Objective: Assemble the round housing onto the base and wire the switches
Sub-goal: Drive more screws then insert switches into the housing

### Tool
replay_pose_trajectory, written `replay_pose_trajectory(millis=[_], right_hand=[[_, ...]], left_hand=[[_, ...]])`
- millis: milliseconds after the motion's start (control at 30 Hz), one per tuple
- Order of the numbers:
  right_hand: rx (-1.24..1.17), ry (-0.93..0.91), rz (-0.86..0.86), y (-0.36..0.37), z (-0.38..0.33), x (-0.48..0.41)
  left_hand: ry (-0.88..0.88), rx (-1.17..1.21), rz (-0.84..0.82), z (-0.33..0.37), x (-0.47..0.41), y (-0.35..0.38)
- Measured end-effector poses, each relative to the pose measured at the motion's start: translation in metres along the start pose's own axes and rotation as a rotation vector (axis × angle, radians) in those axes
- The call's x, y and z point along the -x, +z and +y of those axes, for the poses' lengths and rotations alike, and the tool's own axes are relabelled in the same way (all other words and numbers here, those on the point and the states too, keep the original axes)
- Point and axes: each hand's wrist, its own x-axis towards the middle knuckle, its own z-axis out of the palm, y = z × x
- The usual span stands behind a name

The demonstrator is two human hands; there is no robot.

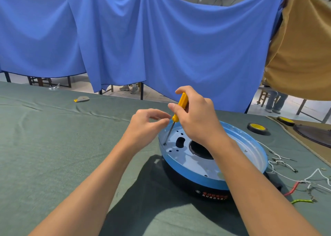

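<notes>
Probably light, stiff and slick, the round housing (188, 164) sits on the base (186, 187) on the table (53, 146); your right hand (197, 121) grips the screwdriver (183, 100), left hand (145, 124) loose and empty, so steady the housing by its rim.

The round blue housing (180, 166) sits level on the black base (179, 184), under the right hand (195, 117) and just right of the left hand (146, 124). The right hand's yellow screwdriver (174, 118) stands tip-down in a screw hole of the housing's pale floor. White, red and green wires (302, 201) lie loose farther right.
</notes>
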Motion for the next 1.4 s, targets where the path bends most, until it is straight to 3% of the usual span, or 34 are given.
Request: replay_pose_trajectory(millis=[100, 233, 300, 433, 600, 700, 833, 1000, 1133, 1267, 1400], right_hand=[[0.087, -0.008, 0.049, 0.002, -0.006, 0.001], [0.162, -0.013, 0.056, 0.002, -0.015, 0.004], [0.166, 0.015, -0.016, 0.002, -0.017, 0.004], [-0.091, 0.091, -0.138, 0.000, -0.018, 0.000], [-0.021, -0.042, -0.036, 0.006, -0.024, 0.000], [0.097, -0.026, 0.017, 0.014, -0.028, -0.003], [0.162, 0.029, 0.054, 0.018, -0.032, -0.005], [-0.035, 0.075, -0.061, 0.020, -0.042, -0.016], [-0.006, 0.083, 0.024, 0.015, -0.041, -0.013], [0.042, 0.106, 0.091, 0.012, -0.037, -0.011], [-0.025, 0.132, 0.018, 0.007, -0.036, -0.011]], left_hand=[[0.030, -0.070, -0.160, 0.011, -0.001, -0.011], [0.000, -0.042, -0.211, 0.015, 0.000, -0.015], [-0.008, -0.067, -0.154, 0.012, 0.001, -0.009], [-0.013, -0.085, -0.071, 0.005, 0.002, -0.002], [-0.003, -0.086, -0.152, 0.001, 0.000, -0.012], [0.023, -0.117, -0.197, 0.001, 0.002, -0.013], [-0.002, -0.073, -0.092, 0.002, 0.003, -0.008], [-0.058, -0.057, -0.094, 0.000, 0.001, -0.009], [-0.052, -0.041, -0.166, 0.001, 0.002, -0.009], [-0.050, -0.004, -0.041, 0.003, 0.005, -0.003], [-0.053, -0.079, 0.007, 0.005, 0.005, -0.002]])
